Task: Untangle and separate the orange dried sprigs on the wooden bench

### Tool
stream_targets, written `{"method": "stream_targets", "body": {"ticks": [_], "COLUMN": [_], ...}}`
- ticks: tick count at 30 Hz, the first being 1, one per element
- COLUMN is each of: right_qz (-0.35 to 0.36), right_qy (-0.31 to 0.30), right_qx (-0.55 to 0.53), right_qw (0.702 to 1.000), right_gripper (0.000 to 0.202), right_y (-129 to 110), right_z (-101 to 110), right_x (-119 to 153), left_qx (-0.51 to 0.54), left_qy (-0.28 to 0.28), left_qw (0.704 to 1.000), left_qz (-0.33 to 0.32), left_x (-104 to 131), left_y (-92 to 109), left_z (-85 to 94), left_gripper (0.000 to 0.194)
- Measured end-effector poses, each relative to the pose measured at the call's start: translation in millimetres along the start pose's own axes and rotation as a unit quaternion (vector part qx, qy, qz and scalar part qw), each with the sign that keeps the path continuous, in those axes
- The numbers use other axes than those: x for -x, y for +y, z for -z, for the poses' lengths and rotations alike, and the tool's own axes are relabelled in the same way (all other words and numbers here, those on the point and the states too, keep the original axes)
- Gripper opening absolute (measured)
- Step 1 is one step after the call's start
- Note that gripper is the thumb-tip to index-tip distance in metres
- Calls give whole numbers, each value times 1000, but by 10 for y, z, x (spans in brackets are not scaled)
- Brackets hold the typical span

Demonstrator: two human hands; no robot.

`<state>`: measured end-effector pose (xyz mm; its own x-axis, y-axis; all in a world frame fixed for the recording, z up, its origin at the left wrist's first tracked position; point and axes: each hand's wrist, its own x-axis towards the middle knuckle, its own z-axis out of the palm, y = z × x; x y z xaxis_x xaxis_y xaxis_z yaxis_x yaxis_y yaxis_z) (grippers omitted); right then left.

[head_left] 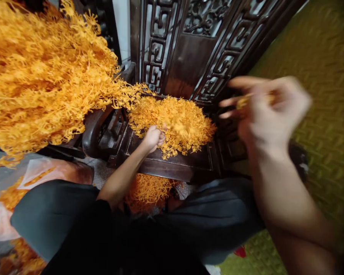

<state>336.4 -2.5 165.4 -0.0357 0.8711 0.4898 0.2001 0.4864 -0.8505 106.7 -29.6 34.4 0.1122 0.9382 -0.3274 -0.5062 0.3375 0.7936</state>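
A fluffy bunch of orange artificial sprigs (pixel 186 122) lies on the seat of a dark wooden chair (pixel 166 166). My left hand (pixel 154 138) is closed in a fist at the near side of that bunch, gripping sprig stems. Raised to the right, away from the bunch, my right hand (pixel 271 114) is smeared by motion. Its fingers are curled, some of them reaching out to the left, and a bit of orange sprig shows between them.
A much larger heap of orange sprigs (pixel 46 80) fills the left side. Below the seat sits a pile of orange stems (pixel 151 187). Plastic bags (pixel 46 172) with orange pieces lie at lower left. The carved chair back (pixel 186 61) rises behind, beside a yellow-green patterned surface (pixel 326 114).
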Motion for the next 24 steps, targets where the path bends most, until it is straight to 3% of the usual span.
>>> {"method": "stream_targets", "body": {"ticks": [4,6,9,12,17,20,22,24], "right_qz": [-166,-196,-169,-132,-62,-7,54,59], "right_qy": [-82,-106,-159,-208,-266,-301,-243,-131], "right_qx": [-43,-21,101,207,220,298,392,461], "right_qw": [982,975,967,947,936,906,886,875], "right_gripper": [44,52,66,68,58,51,37,23], "right_y": [240,293,302,301,322,363,421,492], "right_z": [-188,-228,-240,-312,-491,-304,-6,326], "right_x": [122,131,142,188,180,30,-103,-214], "left_qx": [63,78,102,82,13,6,17,38], "left_qy": [7,20,30,26,6,-17,-4,34], "left_qw": [998,997,994,996,997,997,997,993], "left_qz": [-16,-17,-13,-28,-74,-69,-77,-108], "left_x": [30,42,66,91,151,219,270,312], "left_y": [79,102,103,67,-8,93,241,395], "left_z": [-44,-64,-86,-125,-238,-214,-131,-29], "left_gripper": [27,28,32,34,37,39,41,45]}}
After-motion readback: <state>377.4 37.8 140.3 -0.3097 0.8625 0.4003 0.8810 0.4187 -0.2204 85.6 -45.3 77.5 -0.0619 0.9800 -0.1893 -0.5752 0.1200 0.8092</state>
